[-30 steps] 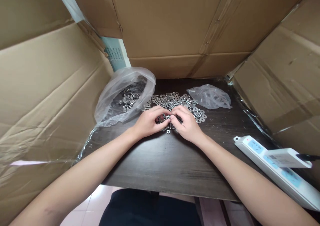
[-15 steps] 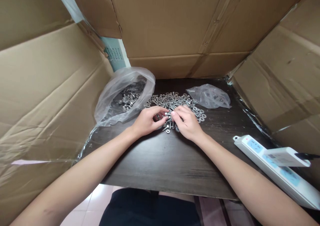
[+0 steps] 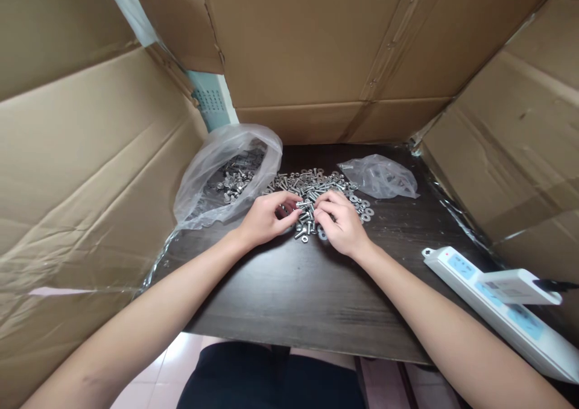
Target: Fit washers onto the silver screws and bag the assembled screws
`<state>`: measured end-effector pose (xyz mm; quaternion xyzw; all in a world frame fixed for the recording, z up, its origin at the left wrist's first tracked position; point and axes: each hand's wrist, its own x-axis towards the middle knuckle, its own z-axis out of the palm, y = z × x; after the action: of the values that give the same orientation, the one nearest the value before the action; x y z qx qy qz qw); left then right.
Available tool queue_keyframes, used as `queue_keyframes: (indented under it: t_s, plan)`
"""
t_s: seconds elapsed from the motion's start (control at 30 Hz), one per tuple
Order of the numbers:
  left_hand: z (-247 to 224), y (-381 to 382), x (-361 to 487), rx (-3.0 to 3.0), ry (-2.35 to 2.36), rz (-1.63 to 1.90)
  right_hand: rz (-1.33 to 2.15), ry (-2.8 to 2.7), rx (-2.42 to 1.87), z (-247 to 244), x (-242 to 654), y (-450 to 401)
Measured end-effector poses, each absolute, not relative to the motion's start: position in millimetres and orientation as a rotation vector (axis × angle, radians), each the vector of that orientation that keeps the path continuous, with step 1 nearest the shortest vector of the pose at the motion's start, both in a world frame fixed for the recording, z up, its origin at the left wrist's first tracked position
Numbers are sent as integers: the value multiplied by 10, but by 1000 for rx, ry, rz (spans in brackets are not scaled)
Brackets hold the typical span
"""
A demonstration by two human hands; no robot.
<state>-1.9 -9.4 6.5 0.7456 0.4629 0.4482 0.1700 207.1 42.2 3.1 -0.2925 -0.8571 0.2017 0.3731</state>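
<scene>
brown cardboard walls (image 3: 325,41) fill the left, top and right of the frame, around a dark wood-look table (image 3: 289,300). big clear bag (image 3: 199,180) left of center, mouth open, with shiny metal hardware (image 3: 234,184) inside. white power strip (image 3: 497,312) lower right, cut off by the frame edge.

the pile (image 3: 312,183) sits mid-frame: silvery bolts all jumbled up, flat round washers (image 3: 367,212) mostly along its right edge. small crumpled clear bag (image 3: 384,177) just right of it, contents hard to make out.

left hand (image 3: 269,219) is curled, narrow gap between thumb and index, with a silver bolt (image 3: 302,204) right at the tips; can't tell if it's actually pinched. right hand (image 3: 341,222) is bunched up too, fingertips close together at the pile, can't tell if they've got anything. both hands hide part of the near side. one loose nut (image 3: 304,239) at the front.
</scene>
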Motion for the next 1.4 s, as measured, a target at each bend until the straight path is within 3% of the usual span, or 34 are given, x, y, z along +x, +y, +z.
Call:
queue_keyframes:
  t_s: [0.47,1.4]
  plan:
    - [34,-83,-28,2167,1312,1253,484,-2079,-577,96,2074,366]
    - [34,-94,-28,2137,1318,1176,492,-2173,-732,-22,2037,412]
